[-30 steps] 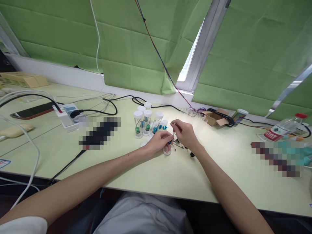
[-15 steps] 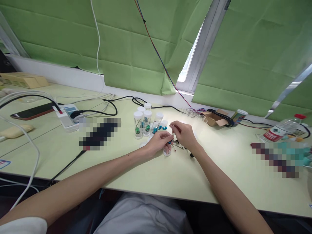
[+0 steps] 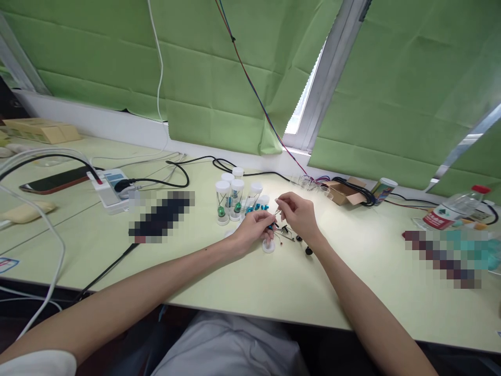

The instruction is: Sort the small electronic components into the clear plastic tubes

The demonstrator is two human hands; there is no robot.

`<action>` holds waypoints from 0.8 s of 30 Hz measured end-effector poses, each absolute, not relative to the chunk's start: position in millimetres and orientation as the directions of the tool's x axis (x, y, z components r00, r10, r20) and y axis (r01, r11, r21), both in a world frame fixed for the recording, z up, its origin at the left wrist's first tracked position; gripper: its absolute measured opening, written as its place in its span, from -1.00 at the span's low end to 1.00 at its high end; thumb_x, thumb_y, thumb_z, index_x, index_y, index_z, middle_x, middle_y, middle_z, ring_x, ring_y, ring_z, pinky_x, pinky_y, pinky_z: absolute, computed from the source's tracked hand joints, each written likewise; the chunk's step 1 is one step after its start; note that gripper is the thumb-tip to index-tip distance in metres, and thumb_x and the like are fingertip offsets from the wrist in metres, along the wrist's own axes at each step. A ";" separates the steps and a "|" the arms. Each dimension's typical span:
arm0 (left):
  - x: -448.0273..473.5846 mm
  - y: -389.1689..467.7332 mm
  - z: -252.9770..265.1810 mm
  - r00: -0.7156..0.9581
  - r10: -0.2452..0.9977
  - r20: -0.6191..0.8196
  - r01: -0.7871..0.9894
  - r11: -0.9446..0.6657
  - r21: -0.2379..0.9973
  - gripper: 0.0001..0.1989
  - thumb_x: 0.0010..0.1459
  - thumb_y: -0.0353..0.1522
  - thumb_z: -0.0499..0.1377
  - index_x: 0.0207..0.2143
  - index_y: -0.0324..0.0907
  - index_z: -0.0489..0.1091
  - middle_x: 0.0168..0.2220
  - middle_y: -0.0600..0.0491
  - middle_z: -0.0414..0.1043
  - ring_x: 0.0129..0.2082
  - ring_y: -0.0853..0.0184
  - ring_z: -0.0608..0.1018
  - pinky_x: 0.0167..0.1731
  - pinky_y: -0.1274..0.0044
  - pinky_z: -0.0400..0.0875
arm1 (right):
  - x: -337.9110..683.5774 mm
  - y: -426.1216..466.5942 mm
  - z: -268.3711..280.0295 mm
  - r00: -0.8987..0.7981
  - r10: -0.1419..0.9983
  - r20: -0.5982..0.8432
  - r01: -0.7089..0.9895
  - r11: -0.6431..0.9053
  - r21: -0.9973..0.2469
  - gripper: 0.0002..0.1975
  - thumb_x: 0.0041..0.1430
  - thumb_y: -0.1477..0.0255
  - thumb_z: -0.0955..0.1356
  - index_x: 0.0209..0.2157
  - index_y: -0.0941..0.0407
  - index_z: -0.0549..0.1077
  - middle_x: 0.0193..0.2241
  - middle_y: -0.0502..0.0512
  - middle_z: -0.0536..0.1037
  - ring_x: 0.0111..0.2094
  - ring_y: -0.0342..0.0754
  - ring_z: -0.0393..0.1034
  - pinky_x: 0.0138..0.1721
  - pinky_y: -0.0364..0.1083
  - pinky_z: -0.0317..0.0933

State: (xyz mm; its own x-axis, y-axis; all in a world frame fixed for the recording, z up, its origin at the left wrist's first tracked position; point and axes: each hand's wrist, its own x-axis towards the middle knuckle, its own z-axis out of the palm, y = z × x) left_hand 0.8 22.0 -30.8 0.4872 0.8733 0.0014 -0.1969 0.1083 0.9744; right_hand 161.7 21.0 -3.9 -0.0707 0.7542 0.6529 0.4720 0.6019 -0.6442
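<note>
My left hand [image 3: 255,228] is closed in a pinch on a small blue part [image 3: 270,226], mostly hidden by the fingers. Just right of it, my right hand [image 3: 298,214] pinches a thin wire-like piece [image 3: 277,211], too small to make out fully. Under the left fingertips lies a white cap [image 3: 268,247]. Small dark and metal pieces [image 3: 285,230] lie on the table between the hands, with a round black piece [image 3: 309,251] below the right wrist. Behind the left hand stand several clear tubes with white lids [image 3: 237,198], some holding green parts. Small blue parts [image 3: 264,207] lie beside them.
Clear cups [image 3: 307,181] and an open cardboard box [image 3: 344,189] with black cable stand at the back. A red-capped bottle [image 3: 450,211] lies tilted at right. To the left are a power strip [image 3: 107,190], a phone [image 3: 58,179] and loose cables.
My hands stay nearly in place, with the right fingertips shifted slightly right, away from the left hand. The small pieces between them show a little more.
</note>
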 end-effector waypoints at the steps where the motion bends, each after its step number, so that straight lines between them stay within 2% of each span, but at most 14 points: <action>1: 0.7 22.2 -30.6 0.482 0.876 0.004 -0.203 0.107 0.973 -0.81 0.19 -0.29 0.24 -0.35 -0.26 0.38 -0.44 0.05 0.40 -0.60 0.49 0.45 -0.61 0.61 0.38 | 161.6 21.0 -4.1 -0.063 0.765 0.641 0.446 0.596 -0.668 -0.84 0.25 0.32 0.36 -0.36 0.11 0.46 -0.58 -0.03 0.48 -0.65 -0.16 0.37 -0.56 -0.16 0.28; 5: 0.6 21.7 -27.9 0.453 0.892 -0.009 -0.229 0.127 0.965 -0.82 0.20 -0.32 0.23 -0.38 -0.26 0.37 -0.44 0.06 0.39 -0.59 0.49 0.45 -0.61 0.62 0.37 | 160.6 21.9 -4.6 -0.046 0.799 0.600 0.323 0.580 -0.748 -0.81 0.21 0.26 0.39 -0.33 0.11 0.45 -0.55 -0.01 0.51 -0.63 -0.13 0.42 -0.61 -0.15 0.31; 12: -0.5 22.9 -26.2 0.437 0.899 -0.039 -0.308 0.190 0.932 -0.84 0.23 -0.35 0.20 -0.38 -0.26 0.35 -0.46 0.05 0.38 -0.60 0.49 0.44 -0.65 0.65 0.33 | 159.2 24.0 -2.0 0.001 0.834 0.552 0.139 0.547 -0.826 -0.79 0.14 0.29 0.45 -0.34 0.14 0.45 -0.49 0.05 0.55 -0.54 -0.07 0.50 -0.55 -0.10 0.41; 24: -1.3 24.0 -29.1 0.469 0.883 -0.017 -0.357 0.207 0.911 -0.83 0.21 -0.35 0.22 -0.38 -0.26 0.35 -0.43 0.02 0.39 -0.59 0.48 0.44 -0.65 0.64 0.31 | 158.1 22.1 2.6 0.046 0.854 0.519 0.058 0.516 -0.854 -0.76 0.07 0.29 0.49 -0.38 0.15 0.45 -0.52 0.05 0.56 -0.59 -0.11 0.44 -0.60 -0.12 0.35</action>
State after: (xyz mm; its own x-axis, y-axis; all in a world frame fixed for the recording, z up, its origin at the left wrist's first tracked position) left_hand -1.3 24.0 -29.1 0.4686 0.8832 -0.0172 -0.3574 0.2073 0.9106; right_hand 158.1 22.1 2.6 0.0462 0.8535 0.5190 0.0575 0.5164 -0.8544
